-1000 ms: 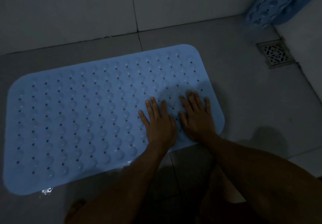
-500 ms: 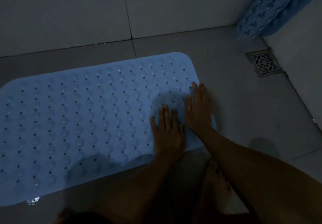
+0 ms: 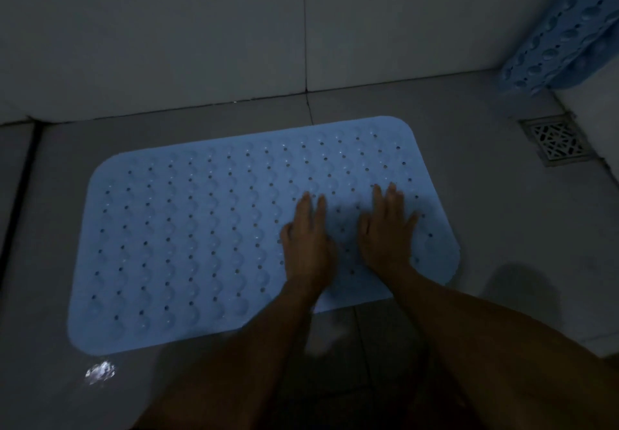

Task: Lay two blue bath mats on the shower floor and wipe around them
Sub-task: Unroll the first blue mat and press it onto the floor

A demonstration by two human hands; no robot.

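A light blue bath mat [image 3: 187, 245] with rows of bumps and small holes lies flat on the grey shower floor [image 3: 502, 228]. My left hand [image 3: 306, 245] presses flat on the mat's right half, fingers straight. Beside it, my right hand [image 3: 385, 232] also lies flat on the mat near its right edge, fingers spread. A second blue mat [image 3: 566, 34], darker and showing its suction cups, leans against the wall in the far right corner.
A square metal floor drain [image 3: 556, 141] sits at the right by the wall. White tiled walls [image 3: 201, 27] border the floor behind and to the right. A small bright wet patch [image 3: 100, 372] glints on the floor near the mat's front left corner.
Both hands have slid across the right part of the mat and now lie side by side, farther apart. The view has shifted so the mat's left end shows.
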